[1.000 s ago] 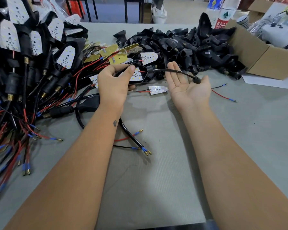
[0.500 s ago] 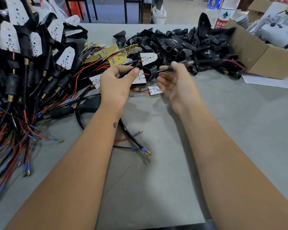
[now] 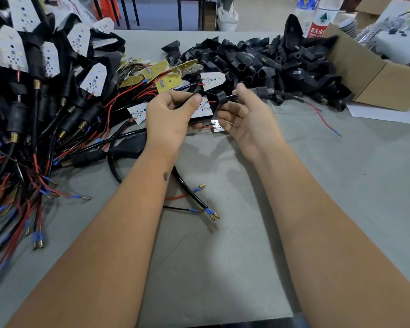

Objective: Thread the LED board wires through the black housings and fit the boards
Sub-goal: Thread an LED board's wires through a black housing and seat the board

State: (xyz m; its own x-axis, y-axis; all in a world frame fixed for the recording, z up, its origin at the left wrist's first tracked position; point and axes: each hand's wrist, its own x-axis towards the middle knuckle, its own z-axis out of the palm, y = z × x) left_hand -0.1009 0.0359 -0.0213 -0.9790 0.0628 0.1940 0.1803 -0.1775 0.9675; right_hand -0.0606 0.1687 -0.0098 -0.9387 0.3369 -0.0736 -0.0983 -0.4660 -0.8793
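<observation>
Black moulded plastic and white aluminium fill my left hand (image 3: 171,119): its thumb and fingers are curled round the black teardrop-shaped housing (image 3: 207,97) with the white LED board (image 3: 202,108) lying at its mouth, held just above the grey table (image 3: 223,256). To its right the thin black-sheathed wire (image 3: 232,97) leaves the housing's round collar and runs to my right hand (image 3: 249,114), though I cannot tell whether those half-curled fingers actually pinch it. I would draw the wire straight along the collar's axis, take up the slack gently, then press the board in flat.

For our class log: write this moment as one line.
left hand holds housing | right hand at wire | board unseated
</observation>
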